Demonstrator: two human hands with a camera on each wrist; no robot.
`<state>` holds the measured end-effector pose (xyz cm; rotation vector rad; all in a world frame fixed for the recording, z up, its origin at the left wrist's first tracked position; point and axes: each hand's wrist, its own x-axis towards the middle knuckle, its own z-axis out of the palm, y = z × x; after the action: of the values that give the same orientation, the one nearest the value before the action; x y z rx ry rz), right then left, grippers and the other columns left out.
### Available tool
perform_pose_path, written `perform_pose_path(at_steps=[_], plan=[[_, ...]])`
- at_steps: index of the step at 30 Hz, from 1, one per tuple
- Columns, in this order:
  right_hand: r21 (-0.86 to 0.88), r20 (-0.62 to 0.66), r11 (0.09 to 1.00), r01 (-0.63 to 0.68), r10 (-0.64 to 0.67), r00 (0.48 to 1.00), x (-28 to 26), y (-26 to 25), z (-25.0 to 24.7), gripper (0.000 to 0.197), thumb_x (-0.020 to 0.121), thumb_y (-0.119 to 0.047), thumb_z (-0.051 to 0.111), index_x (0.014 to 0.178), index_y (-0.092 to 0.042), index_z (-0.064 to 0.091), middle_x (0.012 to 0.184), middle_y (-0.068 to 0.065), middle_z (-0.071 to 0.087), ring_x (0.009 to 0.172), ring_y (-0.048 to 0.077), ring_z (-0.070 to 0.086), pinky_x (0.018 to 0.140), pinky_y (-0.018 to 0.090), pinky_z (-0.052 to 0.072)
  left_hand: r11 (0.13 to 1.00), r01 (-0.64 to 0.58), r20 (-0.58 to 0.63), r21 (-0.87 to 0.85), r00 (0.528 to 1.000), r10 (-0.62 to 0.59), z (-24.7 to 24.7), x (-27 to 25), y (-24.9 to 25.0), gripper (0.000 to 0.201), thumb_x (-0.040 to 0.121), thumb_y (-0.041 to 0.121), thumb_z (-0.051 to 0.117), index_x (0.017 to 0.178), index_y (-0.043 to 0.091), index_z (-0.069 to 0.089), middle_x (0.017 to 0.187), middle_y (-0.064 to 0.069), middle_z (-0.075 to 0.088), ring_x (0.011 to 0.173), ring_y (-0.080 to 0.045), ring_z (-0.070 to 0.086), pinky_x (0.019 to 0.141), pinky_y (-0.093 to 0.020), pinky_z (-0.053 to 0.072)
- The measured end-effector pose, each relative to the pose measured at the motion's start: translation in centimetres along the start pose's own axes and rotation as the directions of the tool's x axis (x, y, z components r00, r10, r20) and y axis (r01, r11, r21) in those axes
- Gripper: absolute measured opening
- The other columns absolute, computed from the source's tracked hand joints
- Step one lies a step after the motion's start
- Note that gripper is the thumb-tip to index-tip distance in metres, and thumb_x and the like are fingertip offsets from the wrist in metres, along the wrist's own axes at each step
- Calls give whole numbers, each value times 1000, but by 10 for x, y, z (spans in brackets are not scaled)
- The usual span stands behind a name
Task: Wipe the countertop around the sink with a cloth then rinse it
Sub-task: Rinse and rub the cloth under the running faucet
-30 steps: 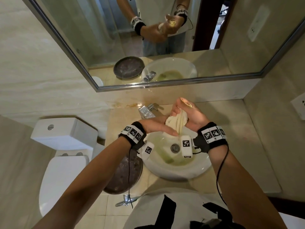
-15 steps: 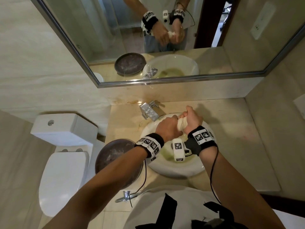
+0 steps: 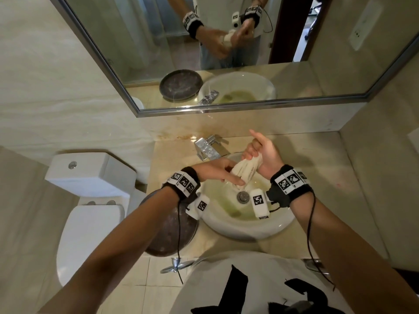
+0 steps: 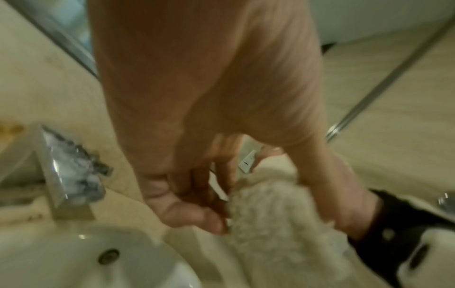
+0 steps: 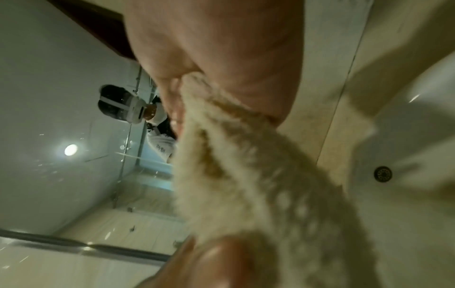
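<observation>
- The right hand is raised above the far rim of the sink, palm turned toward the person; its lower fingers curl round the upper end of the cloth while the index finger points off toward 11 o'clock.
- The left hand reaches in from 9 o'clock with fingers fairly straight, laid along the lower part of the cloth; in the left wrist view the thumb and fingertips close lightly on the bunched fabric, though blur hides how firmly.
- The cloth is a cream, twisted bundle held between both hands over the basin, above and just behind the drain, clear of the bowl.
- The faucet stands at 11 o'clock of the basin, just beside the hands but apart from them.
- The countertop lies open toward 3 o'clock as far as the side wall; at 12 o'clock it ends at the backsplash under the mirror.
- A dark round dish sits at 8 o'clock of the sink, under the left forearm, near the counter's left edge.
- The basin shows a yellowish-green stain around the drain.
- A toilet stands at 9 o'clock, below the counter.
</observation>
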<state>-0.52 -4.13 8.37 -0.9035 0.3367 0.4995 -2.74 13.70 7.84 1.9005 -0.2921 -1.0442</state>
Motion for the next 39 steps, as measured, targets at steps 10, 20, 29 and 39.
perform_pose_path(at_steps=[10, 20, 29, 39], plan=[[-163, 428, 986, 18, 54, 902, -25, -18, 42, 62, 98, -22, 51, 42, -19, 25, 38, 2, 23, 39, 21, 28, 55, 33, 38, 930, -30, 117, -367, 990, 78, 26, -16, 9, 29, 79, 6, 76, 104, 10, 63, 94, -8, 68, 83, -22, 65, 66, -34, 56], [-80, -588, 996, -49, -8, 809, 12, 35, 14, 25, 85, -10, 56, 62, -9, 46, 43, 5, 39, 39, 21, 36, 44, 27, 39, 780, 285, -498, 557, 866, 40, 55, 30, -10, 55, 79, 35, 73, 124, 13, 50, 99, -6, 67, 85, -27, 65, 63, -33, 47], [-331, -630, 872, -360, 80, 772, 12, 69, -14, 65, 82, -48, 66, 131, -11, 42, 111, 2, 63, 105, 30, 62, 86, 33, 46, 573, 325, -476, 752, 869, 132, 76, 49, -44, 39, 97, 21, 47, 130, 4, 38, 89, -11, 69, 76, -36, 67, 55, -36, 37], [-331, -116, 938, -106, 72, 991, 26, 32, 0, 60, 91, -41, 61, 44, -18, 34, 42, 6, 30, 44, 26, 39, 61, 34, 42, 984, 137, 151, -118, 981, -118, 14, 19, -32, 37, 88, 23, 71, 121, 8, 63, 119, -5, 69, 112, -22, 65, 95, -35, 52]])
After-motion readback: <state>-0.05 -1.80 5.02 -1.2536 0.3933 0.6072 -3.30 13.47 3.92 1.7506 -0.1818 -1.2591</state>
